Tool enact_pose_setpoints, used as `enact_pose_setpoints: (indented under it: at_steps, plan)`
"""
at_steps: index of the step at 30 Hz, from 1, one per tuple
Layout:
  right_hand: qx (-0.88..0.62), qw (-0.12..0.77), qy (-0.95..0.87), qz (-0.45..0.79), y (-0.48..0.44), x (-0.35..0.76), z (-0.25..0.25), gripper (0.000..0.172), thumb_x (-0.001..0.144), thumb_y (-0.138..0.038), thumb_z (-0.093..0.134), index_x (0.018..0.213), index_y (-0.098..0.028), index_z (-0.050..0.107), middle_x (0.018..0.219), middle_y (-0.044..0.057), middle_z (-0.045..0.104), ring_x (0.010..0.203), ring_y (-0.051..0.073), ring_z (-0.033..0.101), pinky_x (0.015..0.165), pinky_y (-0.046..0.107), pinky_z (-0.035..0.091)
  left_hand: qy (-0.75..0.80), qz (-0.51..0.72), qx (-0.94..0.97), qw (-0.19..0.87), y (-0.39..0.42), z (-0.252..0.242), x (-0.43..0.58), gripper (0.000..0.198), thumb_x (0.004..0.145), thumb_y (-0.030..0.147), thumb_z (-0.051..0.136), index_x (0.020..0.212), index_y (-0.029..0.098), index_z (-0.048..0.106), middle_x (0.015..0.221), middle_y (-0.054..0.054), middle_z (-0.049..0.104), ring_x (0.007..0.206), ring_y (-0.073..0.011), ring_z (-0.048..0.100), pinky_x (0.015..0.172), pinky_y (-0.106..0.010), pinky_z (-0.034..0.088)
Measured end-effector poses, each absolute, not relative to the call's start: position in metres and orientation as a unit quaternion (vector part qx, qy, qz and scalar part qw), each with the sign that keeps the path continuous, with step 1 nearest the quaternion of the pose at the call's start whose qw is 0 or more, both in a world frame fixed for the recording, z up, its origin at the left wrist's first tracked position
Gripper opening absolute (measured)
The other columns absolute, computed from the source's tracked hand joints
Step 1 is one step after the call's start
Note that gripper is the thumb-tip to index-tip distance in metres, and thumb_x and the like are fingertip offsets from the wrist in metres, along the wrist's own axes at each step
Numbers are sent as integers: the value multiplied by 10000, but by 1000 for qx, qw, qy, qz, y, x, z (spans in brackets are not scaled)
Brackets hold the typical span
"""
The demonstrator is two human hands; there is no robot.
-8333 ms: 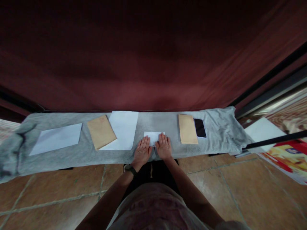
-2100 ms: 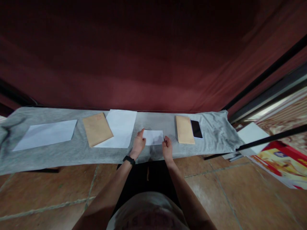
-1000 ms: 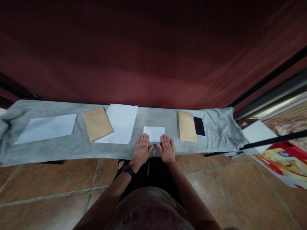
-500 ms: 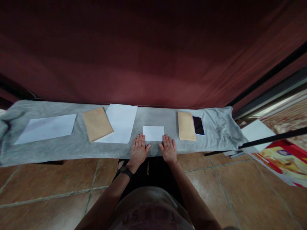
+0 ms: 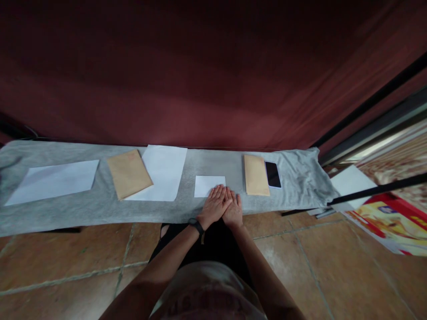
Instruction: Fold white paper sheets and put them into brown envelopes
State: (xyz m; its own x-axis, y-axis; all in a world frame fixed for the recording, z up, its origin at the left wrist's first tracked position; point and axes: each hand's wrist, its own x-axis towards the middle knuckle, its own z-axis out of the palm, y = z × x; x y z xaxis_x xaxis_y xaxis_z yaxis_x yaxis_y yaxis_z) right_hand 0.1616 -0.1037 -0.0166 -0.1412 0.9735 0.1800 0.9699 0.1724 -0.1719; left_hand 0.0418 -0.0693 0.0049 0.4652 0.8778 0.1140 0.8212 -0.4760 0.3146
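Observation:
A small white rectangle of paper point(image 5: 206, 184), perhaps folded, lies flat on the grey cloth point(image 5: 230, 166) in front of me. My left hand point(image 5: 214, 205) is laid flat at its lower right corner, fingers stretched out, with a dark band on the wrist. Beside it, partly under its thumb side, my right hand point(image 5: 234, 211) rests with fingers extended. The two hands touch each other and neither grips anything. To their right lies a brown envelope point(image 5: 256, 175). Further left, another brown envelope point(image 5: 128, 174) overlaps a large white sheet point(image 5: 168, 173).
A phone point(image 5: 272, 174) lies against the right envelope. Another white sheet point(image 5: 55, 181) is at the far left. A dark red curtain point(image 5: 200, 102) stands behind the cloth-covered surface. At the right are a black bar point(image 5: 383, 192) and a red and yellow box point(image 5: 393, 220).
My left hand has moved right, from the paper's lower left corner to its lower right, and now meets my right hand. The view has shifted slightly; the papers, envelopes and phone keep their places.

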Motion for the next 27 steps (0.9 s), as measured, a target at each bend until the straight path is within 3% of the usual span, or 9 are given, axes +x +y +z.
enact_pose_setpoints:
  at_steps: [6, 11, 27]
  plan:
    - [-652, 157, -742, 2, -103, 159, -17, 533, 1030, -190, 316, 1555, -122, 385, 1591, 122, 427, 1482, 262, 350, 1235, 494, 152, 535, 111, 833, 89, -59, 2, 36, 719, 1036, 510, 281, 1551, 10, 333, 1646, -190, 283, 1560, -263, 182, 1273, -428, 185]
    - [-648, 176, -741, 4, -103, 159, -18, 511, 1059, -282, 326, 1528, -106, 429, 1579, 138, 440, 1467, 277, 381, 1231, 513, 165, 576, 103, 808, 72, -56, 2, 22, 721, 1032, 497, 278, 1559, 6, 311, 1646, -191, 280, 1558, -266, 188, 1274, -427, 178]
    - [-660, 169, -731, 28, -101, 160, -12, 511, 1073, -334, 348, 1540, -139, 415, 1579, 124, 437, 1483, 266, 372, 1234, 503, 190, 637, 145, 756, 33, -54, -8, -15, 688, 1023, 429, 292, 1568, 9, 286, 1640, -208, 287, 1549, -302, 210, 1255, -498, 224]
